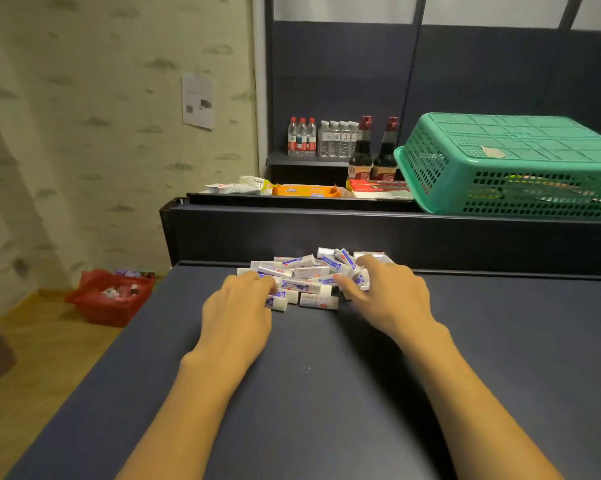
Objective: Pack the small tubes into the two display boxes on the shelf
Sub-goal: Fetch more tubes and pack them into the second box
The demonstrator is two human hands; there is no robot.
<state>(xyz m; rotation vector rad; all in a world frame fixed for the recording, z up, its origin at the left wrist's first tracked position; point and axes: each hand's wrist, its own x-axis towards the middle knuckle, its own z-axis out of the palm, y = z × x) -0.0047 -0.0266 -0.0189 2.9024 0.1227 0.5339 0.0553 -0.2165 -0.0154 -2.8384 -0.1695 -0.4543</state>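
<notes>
The left hand (238,299) sat at the near left flank of the pile of small tubes (309,278), palm down, its fingers curled over the tubes at that edge. Whether they actually gripped one or only rested on top, the view did not show; the fingertips were buried among the tubes. One tube (278,303) poked out just beside that hand's thumb side, lying roughly crosswise.

On to the pile itself: it lay heaped on the dark blue shelf surface (327,393), pushed up near the raised back ledge (327,233). The tubes pointed every which way, though many ran left to right, across the line of the arms. A loose one (319,301) lay at the near edge, between the two hands, long axis crosswise, and about equally close to either.

Then the right hand (389,292), spread over the right side of the heap, thumb (347,285) reaching inward onto the tubes and fingers arched across the far right ones. Clamped on one or not? Again, hard to tell.

So both hands bracketed the pile, which lay straight ahead of them. No display boxes showed up anywhere in view, so the tubes looked wholly unpacked, and the next move probably turned on gathering a handful. Far right, an upturned green basket (514,164) sat on the upper ledge.
</notes>
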